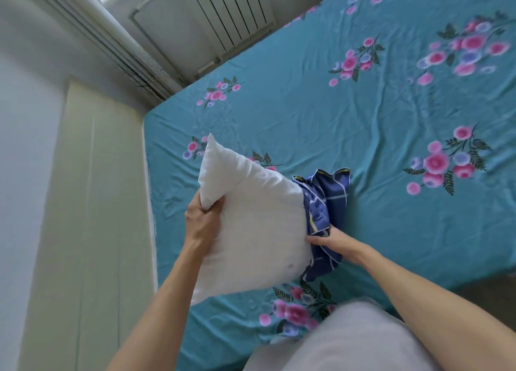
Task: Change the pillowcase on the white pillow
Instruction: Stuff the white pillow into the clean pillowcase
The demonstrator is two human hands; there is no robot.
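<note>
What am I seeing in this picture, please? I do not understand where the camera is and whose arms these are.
There is only one picture, and no machine in it. A person wears a wide-angle camera on the head, which looks forward and down, so the two bare arms that come from the bottom edge are that person's own.

The left hand grips a corner of the white pillow, held above the bed. The right hand holds the dark blue pillowcase, its fingers at the edge where pillow and case meet. Only the far end of the pillow is inside the bunched case.

Below is the teal flowered bedsheet. Beyond the bed stands a white radiator.
</note>
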